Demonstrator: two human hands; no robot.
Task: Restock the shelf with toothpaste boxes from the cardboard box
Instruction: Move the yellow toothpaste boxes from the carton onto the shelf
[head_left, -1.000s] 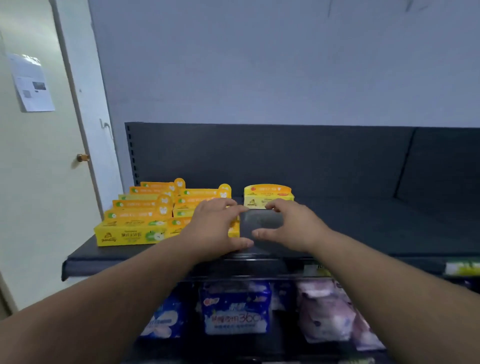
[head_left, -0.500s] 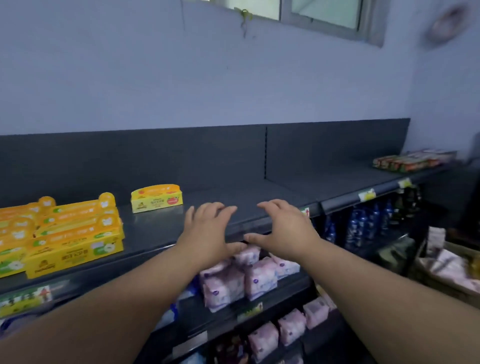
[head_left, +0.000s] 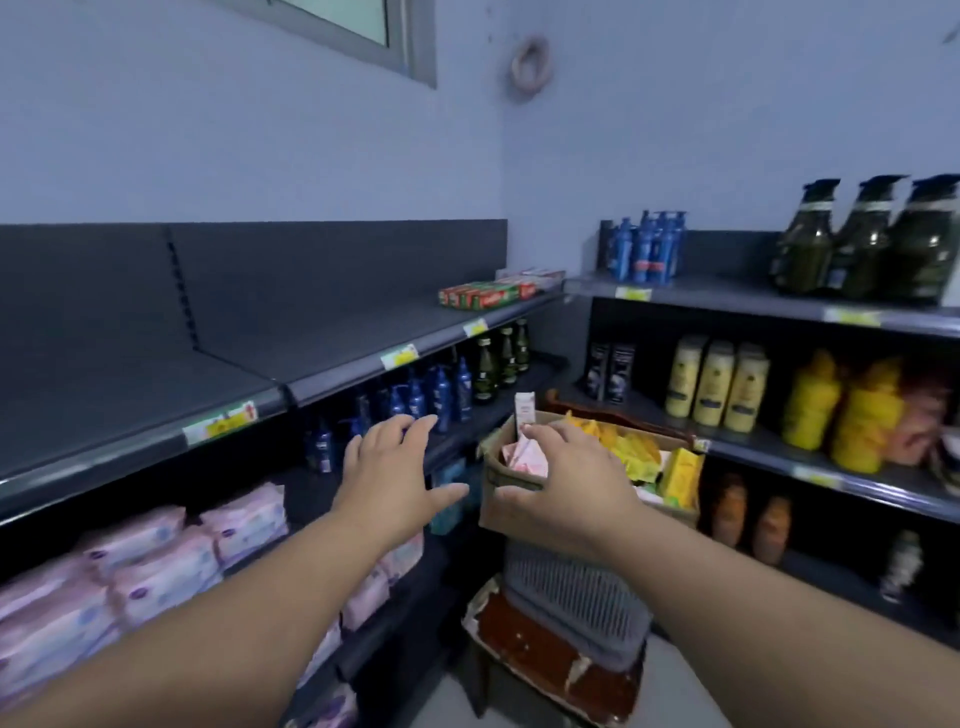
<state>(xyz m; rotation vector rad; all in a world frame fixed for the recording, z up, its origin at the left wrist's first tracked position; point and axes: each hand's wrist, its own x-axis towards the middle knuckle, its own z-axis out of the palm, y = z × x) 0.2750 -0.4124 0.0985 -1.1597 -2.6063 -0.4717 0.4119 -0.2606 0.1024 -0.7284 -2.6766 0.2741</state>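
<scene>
Both hands empty, fingers spread. Right hand (head_left: 566, 483) hovers over the near left corner of the cardboard box (head_left: 492, 465), thumb down along its front wall; we cannot tell whether it touches. Left hand (head_left: 395, 467) hangs in the air just left of the box.

We judge this the fetch step: nothing is picked up yet. The next move calls for closing on one carton and lifting it clear of its neighbours.

The box is soft brown card, open-topped and crammed. The toothpaste boxes (head_left: 680, 475) inside are glossy yellow, long and sharp-edged, jumbled at angles, with pink cartons (head_left: 524, 457) at the left end. Below the box are a grey ribbed plastic basket (head_left: 576, 587) and a chipped red-brown stool (head_left: 545, 654). Left of the box and higher runs the shelf (head_left: 322, 332), matte dark metal.
</scene>
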